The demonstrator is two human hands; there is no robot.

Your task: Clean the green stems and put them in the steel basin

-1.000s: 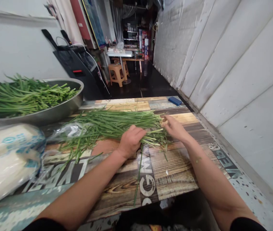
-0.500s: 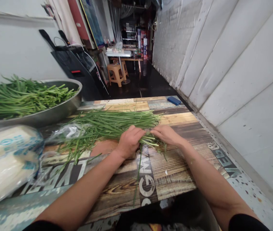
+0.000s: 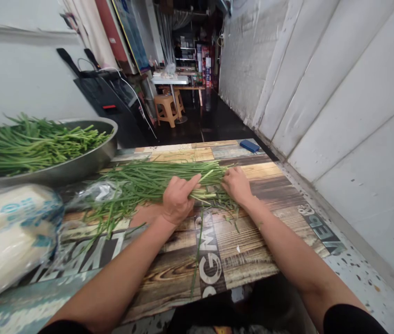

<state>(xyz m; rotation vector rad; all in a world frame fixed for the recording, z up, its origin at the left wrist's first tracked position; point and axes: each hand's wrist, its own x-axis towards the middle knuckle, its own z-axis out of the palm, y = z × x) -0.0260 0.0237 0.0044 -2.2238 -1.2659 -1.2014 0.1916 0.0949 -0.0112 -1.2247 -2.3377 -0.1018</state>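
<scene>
A loose heap of garlic chives [image 3: 148,178] lies across the wood-patterned table, cut ends to the right. My left hand [image 3: 179,197] is closed around a few chives at the near side of the heap; their pale ends poke out past the thumb. My right hand [image 3: 237,185] rests by the heap's cut ends with its fingers curled in. What those fingertips pinch, if anything, is hidden. Between and below the hands lie small green trimmings [image 3: 230,206].
A steel basin [image 3: 89,160] full of chives stands at the back left. Before it sits a clear plastic bag of white goods [image 3: 12,236]. A small blue box [image 3: 249,146] lies near the far table edge. White panel wall [image 3: 350,106] runs along the right.
My left hand has drawn back to the left with the chives. My right hand has come away from it and moved slightly up, toward the cut ends of the heap.
</scene>
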